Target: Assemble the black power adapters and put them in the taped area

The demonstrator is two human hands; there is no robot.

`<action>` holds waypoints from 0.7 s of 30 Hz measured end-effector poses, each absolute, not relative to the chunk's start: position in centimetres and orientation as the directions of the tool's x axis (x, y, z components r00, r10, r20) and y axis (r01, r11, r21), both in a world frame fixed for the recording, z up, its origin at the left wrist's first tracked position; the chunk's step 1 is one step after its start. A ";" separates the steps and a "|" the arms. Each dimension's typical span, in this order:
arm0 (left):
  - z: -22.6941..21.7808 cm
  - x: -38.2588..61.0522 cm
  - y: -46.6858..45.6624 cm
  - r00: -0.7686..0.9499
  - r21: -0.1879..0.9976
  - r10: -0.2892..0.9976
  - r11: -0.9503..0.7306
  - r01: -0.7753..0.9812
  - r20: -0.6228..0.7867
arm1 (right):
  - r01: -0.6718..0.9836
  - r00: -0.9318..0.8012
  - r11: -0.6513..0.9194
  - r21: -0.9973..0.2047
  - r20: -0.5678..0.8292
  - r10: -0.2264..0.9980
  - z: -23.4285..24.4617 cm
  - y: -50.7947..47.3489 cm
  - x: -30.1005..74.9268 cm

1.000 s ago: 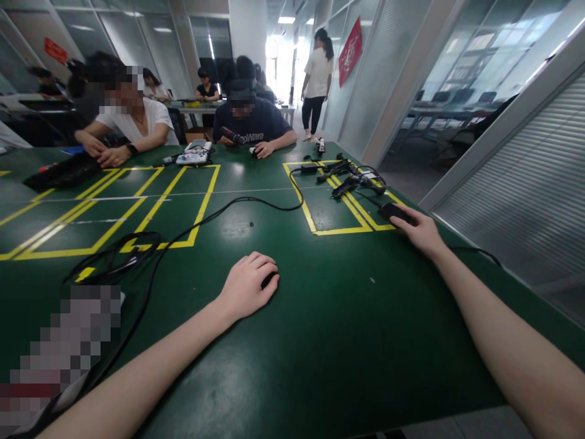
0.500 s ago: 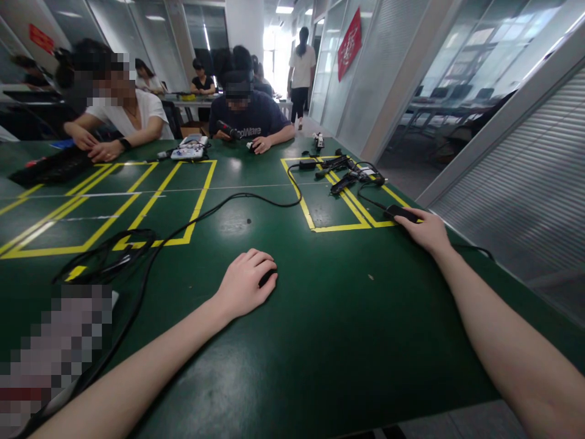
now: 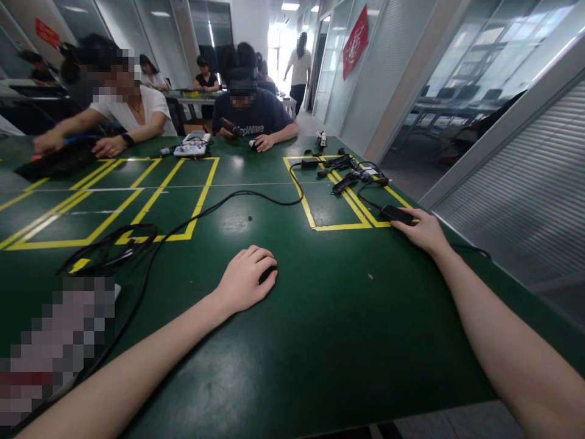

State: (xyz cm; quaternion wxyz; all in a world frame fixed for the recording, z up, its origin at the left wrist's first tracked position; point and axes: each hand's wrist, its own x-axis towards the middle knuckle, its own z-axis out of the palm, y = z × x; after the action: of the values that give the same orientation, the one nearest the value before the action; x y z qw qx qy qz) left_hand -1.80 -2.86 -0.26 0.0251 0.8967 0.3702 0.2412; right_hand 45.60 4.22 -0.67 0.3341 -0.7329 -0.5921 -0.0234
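A long glass-walled room opens behind a green tabletop [image 3: 320, 341] marked with strips of yellow tape [image 3: 340, 228]. From the lower left, the left arm reaches inward and forward, its left hand [image 3: 244, 280] palm-down near the middle, fingers bent over a small black object [image 3: 266, 274] mostly hidden beneath them; that grip is closed around it. The right arm stretches farther out, and its right hand [image 3: 423, 231] lies near the right edge, thumb and fingers clamped on the near end of a black box [image 3: 397, 213], which sits by a taped corner with a thin lead running from its far end.

Just beyond the box lies a tangle of black cables and plugs [image 3: 346, 183], close to a small adapter [image 3: 309, 163]. From that adapter a long black cable [image 3: 256, 192] crosses in front of the left hand toward a loose coil [image 3: 109, 247] on the left, above a pixelated item [image 3: 68, 335]. Across the far side, two people sit working, one in white [image 3: 153, 110], one in dark blue [image 3: 274, 110]
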 end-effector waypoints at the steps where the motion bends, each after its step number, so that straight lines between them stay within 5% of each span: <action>1: -0.2 -1.8 -2.9 0.610 0.224 0.676 -0.725 0.651 0.413 | 0.877 0.322 -0.102 -0.469 0.416 0.850 -0.6 4.2 45.6; 21: -0.3 -1.8 -2.8 0.613 0.224 0.676 -0.725 0.651 0.409 | 0.620 0.637 -0.326 -0.714 0.216 0.740 0.9 3.7 44.3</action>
State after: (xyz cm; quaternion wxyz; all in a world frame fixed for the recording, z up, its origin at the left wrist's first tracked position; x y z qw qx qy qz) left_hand -1.80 -2.78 -0.27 0.0261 0.8976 0.3696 0.2389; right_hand 44.34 3.69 0.93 0.4016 -0.8107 -0.4194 0.0745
